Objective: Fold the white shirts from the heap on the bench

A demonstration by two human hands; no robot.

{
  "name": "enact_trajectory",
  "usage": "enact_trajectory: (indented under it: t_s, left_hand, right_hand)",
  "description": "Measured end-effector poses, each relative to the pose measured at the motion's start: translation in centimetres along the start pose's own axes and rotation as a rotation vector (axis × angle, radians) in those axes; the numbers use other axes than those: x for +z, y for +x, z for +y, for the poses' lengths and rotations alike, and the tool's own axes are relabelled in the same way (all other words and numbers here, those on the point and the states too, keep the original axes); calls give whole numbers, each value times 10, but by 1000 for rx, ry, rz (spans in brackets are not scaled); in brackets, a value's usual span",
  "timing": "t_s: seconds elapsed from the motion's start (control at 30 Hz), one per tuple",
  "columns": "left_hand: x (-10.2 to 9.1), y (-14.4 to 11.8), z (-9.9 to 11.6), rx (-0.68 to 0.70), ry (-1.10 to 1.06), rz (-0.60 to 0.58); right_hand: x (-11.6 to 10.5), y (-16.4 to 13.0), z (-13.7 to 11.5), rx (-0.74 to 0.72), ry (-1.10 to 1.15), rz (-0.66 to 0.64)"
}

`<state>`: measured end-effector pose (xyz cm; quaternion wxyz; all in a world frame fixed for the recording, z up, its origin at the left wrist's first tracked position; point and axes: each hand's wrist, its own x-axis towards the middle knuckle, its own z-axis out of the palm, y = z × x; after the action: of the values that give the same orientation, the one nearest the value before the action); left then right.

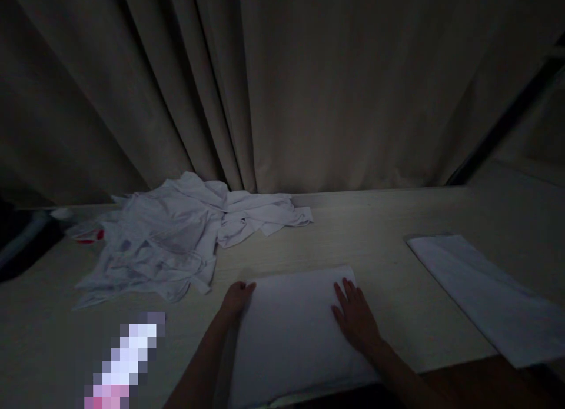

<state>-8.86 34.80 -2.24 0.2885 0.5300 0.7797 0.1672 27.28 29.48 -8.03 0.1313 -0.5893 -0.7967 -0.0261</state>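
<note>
Head view, folded white cloth [291, 329] between hands, left hand [236, 298] gripping its edge, right hand [355, 318] flat on it.

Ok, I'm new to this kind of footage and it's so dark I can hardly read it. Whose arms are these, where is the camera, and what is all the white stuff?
There is no machine here: the arms belong to a person, and the one camera sits on that person's head, looking forward and down. The left hand grips the left edge of a folded white cloth, and the right hand lies flat on its right side. Both rest on a pale table. To the left lies a crumpled pile of white garments, to the right another folded white piece. Behind hangs a curtain. The blocky patch at lower left is blurred out, so I cannot tell what it is.
</note>
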Motion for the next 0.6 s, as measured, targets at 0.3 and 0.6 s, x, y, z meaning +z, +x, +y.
enact_trajectory:
  t_s: [0.3,0.6]
  left_hand:
    - [-9,1,-19,-34,14,105]
    - [-42,-73,-77,-218,-51,73]
  right_hand:
    - [-27,3,-24,-36,3,19]
    - [-29,-10,-50,-213,167,-238]
